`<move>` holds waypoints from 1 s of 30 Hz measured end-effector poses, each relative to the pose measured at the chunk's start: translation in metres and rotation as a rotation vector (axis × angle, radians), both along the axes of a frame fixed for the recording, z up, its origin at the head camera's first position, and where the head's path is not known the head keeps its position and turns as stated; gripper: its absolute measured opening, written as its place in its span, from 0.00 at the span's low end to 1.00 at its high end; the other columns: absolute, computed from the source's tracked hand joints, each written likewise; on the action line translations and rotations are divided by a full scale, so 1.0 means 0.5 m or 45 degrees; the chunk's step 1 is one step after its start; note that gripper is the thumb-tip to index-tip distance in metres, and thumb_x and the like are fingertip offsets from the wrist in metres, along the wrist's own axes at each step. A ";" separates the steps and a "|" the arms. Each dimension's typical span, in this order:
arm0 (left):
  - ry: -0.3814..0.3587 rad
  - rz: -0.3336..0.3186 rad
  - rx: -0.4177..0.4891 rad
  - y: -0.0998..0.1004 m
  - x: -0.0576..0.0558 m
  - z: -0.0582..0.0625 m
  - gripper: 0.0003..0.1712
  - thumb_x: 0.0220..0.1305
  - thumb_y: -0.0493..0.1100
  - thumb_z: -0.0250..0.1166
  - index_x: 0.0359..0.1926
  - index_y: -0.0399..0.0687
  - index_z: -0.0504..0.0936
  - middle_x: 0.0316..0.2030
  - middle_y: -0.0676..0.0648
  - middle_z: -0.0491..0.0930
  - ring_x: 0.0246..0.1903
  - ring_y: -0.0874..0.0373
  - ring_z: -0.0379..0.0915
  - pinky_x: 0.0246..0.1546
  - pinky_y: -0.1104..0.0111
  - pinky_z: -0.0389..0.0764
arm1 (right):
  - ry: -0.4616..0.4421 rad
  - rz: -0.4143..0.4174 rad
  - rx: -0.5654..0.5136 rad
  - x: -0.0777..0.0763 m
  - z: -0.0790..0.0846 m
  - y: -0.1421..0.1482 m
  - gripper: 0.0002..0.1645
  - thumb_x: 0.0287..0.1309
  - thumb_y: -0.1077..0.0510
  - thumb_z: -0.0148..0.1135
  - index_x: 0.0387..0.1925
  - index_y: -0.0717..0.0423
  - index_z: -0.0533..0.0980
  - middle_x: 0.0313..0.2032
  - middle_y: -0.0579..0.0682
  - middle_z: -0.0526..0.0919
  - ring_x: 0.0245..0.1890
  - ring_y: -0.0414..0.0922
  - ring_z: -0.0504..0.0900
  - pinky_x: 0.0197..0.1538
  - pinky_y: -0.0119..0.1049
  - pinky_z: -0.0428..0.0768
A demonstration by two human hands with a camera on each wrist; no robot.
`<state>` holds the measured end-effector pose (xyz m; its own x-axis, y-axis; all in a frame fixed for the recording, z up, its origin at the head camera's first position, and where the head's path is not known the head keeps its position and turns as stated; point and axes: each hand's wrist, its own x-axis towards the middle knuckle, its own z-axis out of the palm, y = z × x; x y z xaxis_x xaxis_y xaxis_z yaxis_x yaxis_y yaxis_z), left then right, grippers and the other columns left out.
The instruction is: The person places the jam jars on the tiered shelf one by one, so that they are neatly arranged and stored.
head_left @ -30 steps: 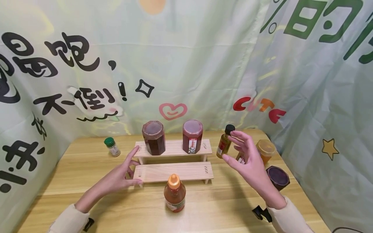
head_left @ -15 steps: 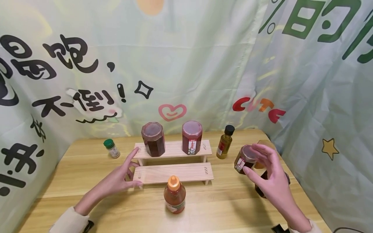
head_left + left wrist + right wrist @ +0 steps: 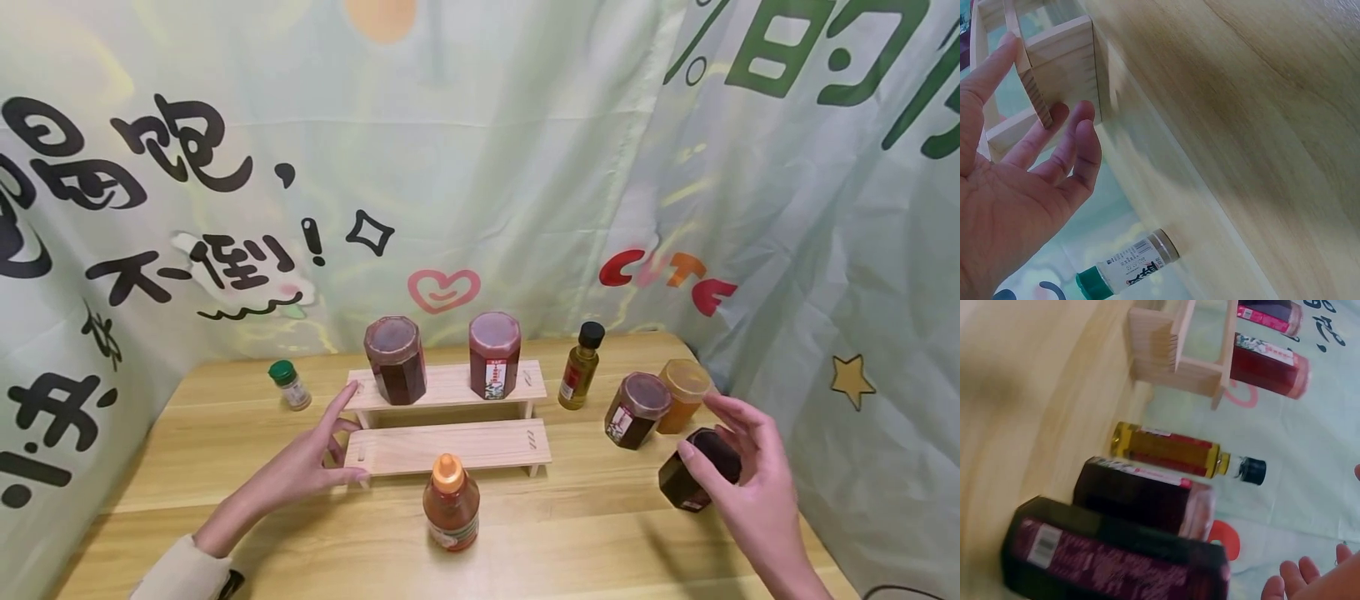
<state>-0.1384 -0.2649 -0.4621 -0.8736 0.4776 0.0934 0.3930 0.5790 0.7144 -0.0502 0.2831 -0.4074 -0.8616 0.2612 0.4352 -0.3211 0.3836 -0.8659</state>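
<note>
My left hand (image 3: 318, 454) touches the left end of a two-step wooden rack (image 3: 450, 446), its index finger at the upper step and its thumb at the lower one. My right hand (image 3: 757, 483) is at a dark octagonal jar (image 3: 686, 483) on the right, thumb and fingers spread around its top. In the right wrist view, the fingertips (image 3: 1291, 578) appear apart from that jar (image 3: 1110, 556). Two jars of dark red contents, a left one (image 3: 397, 371) and a right one (image 3: 495, 358), stand on the upper step.
An orange-capped sauce bottle (image 3: 452, 508) stands before the rack. To its right are an oil bottle (image 3: 577, 375), a labelled dark jar (image 3: 633, 417) and an amber jar (image 3: 675, 408). A green-capped shaker (image 3: 291, 387) stands left. Printed fabric (image 3: 525, 167) hangs behind.
My right hand has moved from beside the oil bottle, past the labelled dark jar, to the nearer dark jar at the right. The left hand has stayed at the rack.
</note>
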 end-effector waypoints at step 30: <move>0.005 0.006 -0.012 0.004 0.001 0.001 0.74 0.62 0.48 0.84 0.90 0.58 0.37 0.60 0.34 0.84 0.32 0.61 0.80 0.31 0.65 0.82 | -0.283 -0.023 0.270 0.003 -0.110 0.089 0.65 0.56 0.66 0.83 0.84 0.58 0.50 0.73 0.65 0.62 0.61 0.26 0.62 0.58 0.12 0.58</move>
<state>-0.1382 -0.2627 -0.4616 -0.8756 0.4742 0.0926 0.3931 0.5878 0.7071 -0.0487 0.3278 -0.4626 -0.9378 0.2009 0.2833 -0.1244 0.5675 -0.8139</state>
